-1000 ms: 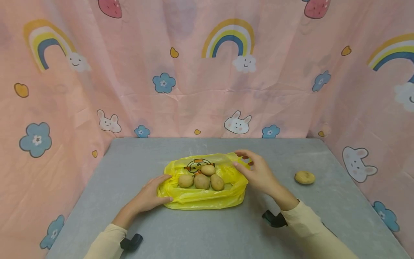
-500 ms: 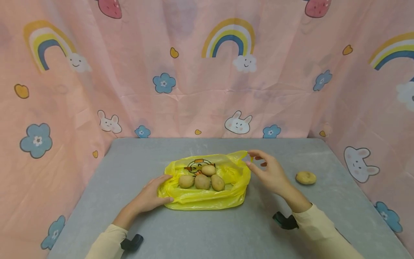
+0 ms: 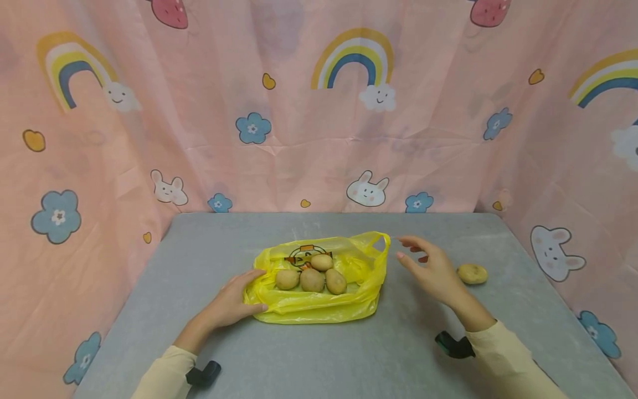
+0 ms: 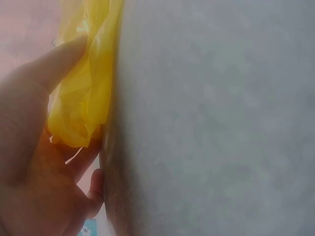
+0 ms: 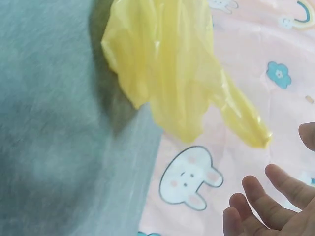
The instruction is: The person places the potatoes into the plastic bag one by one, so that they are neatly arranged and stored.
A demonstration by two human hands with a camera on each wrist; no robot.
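A yellow plastic bag (image 3: 319, 311) lies on its side on the grey table, its mouth spread wide. Inside sit several potatoes (image 3: 312, 280). My left hand (image 3: 230, 299) holds the bag's left end, thumb at the front and fingers at the back; the left wrist view has the crumpled yellow film (image 4: 81, 98) between thumb and fingers. Just right of the bag, my right hand (image 3: 432, 271) is in the air with loosely bent fingers and nothing in them. The bag's loop handle (image 3: 386, 243) stands up near those fingertips; the right wrist view shows a gap between them.
A single potato (image 3: 472, 274) lies on the table to the right, just beyond my right hand. The grey table (image 3: 319, 360) is enclosed at the back and sides by a pink printed curtain (image 3: 299, 166).
My right hand has pulled the bag's right handle outward and let it go, then moved right, away from it. The handle now stands as an open loop. My left hand stays put.
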